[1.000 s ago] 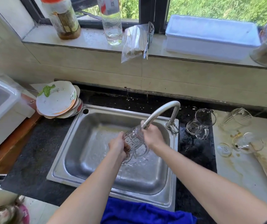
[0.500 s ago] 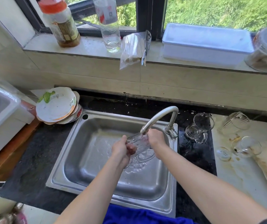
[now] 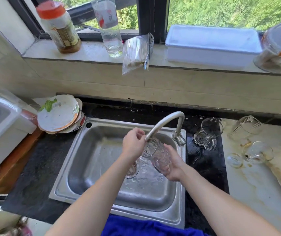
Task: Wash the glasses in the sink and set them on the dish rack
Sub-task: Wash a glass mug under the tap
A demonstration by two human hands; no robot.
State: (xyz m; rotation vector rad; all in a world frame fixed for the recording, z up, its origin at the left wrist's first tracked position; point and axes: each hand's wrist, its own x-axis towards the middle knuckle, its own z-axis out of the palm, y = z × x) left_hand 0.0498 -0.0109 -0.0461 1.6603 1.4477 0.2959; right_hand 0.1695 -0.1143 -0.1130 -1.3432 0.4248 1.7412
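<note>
Dark surface point(image 3: 34, 181) set with steel sink point(image 3: 78, 169). Stacked dirty plates point(image 3: 58, 114) rested at left; glass mug point(image 3: 207, 133) beside tap; more glasses point(image 3: 246, 126) laid on pale stained slab point(image 3: 255, 184).

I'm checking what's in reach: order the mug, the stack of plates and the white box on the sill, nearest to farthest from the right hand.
1. Mug, on the counter right of the right hand.
2. Plates, left of the sink.
3. White box, up on the sill.
</note>
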